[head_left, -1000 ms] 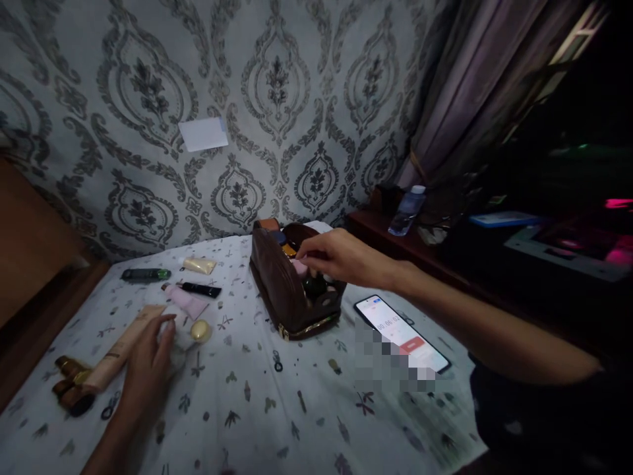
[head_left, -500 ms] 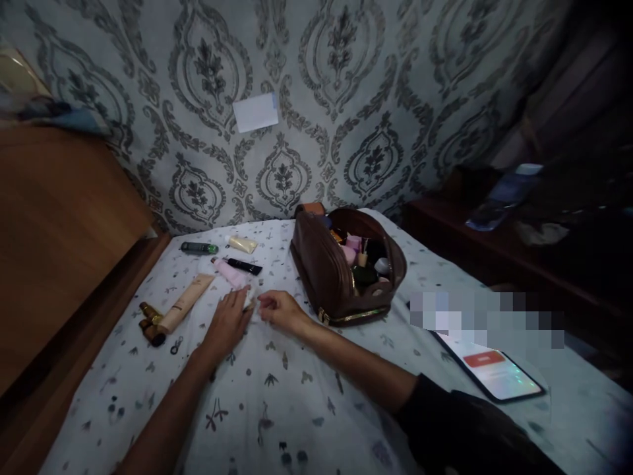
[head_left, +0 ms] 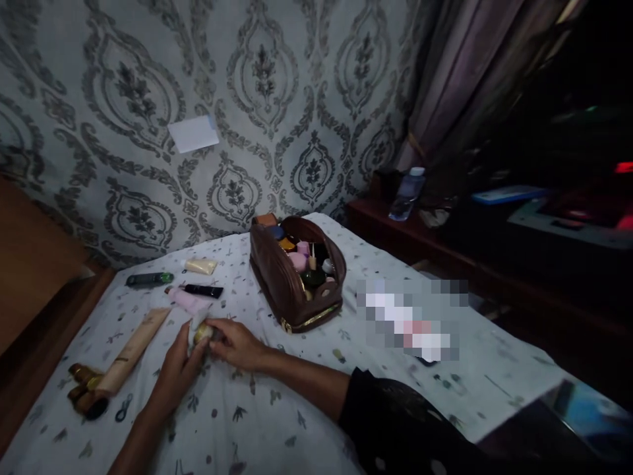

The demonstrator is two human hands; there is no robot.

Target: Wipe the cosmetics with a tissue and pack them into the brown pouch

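My left hand (head_left: 179, 363) is closed round a small white and yellowish item (head_left: 202, 331) whose kind I cannot make out. The fingertips of my right hand (head_left: 240, 344) pinch at its right side. Just beyond them lie a pink tube (head_left: 186, 301) and a slim black tube (head_left: 205, 291). Farther back are a cream tube (head_left: 202, 266) and a dark green item (head_left: 149, 280). A long beige tube (head_left: 136, 348) rests left of my hands, beside small gold and brown containers (head_left: 85, 389). To the right stands an unzipped brown cosmetic bag (head_left: 277, 284), full of make-up items.
Everything lies on a white patterned sheet (head_left: 277, 409). A partly blurred-out phone (head_left: 429, 361) is at right. Beyond it, a water bottle (head_left: 408, 193) stands on a dark red ledge (head_left: 363, 214). Wooden furniture (head_left: 37, 270) borders the left, and a patterned wall (head_left: 297, 86) the back.
The view has swung right, so things appear farther left. My hands have come together, and the white and yellowish item is now raised between them.
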